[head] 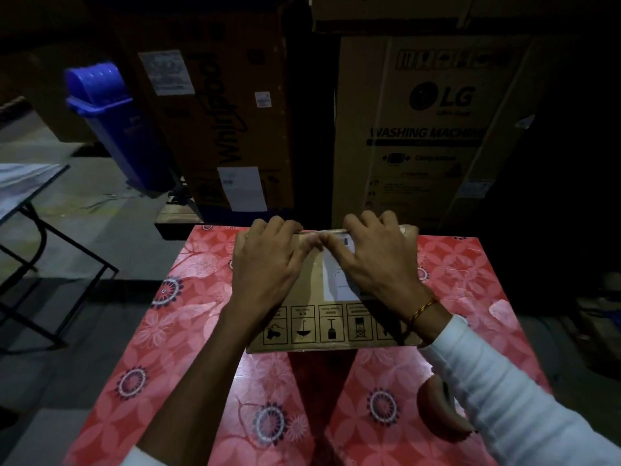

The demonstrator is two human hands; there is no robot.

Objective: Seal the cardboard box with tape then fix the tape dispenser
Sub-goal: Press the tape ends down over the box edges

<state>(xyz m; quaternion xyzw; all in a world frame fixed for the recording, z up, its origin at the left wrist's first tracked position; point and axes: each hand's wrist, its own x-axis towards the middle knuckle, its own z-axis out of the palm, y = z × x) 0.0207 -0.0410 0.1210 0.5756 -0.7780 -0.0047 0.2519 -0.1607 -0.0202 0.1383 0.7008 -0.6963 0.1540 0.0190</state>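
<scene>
**Both hands pressed on the box top**

A cardboard box sits at the far middle of a table with a red flowered cloth. The left hand and right hand lie flat on the box top, fingers curled over its far edge and thumbs nearly meeting at the centre seam; neither grasps anything. A white label shows between them. A brown roll-shaped object (partly hidden by the right sleeve) rests on the near right of the table. Beyond stand large cartons and a blue bin.
</scene>
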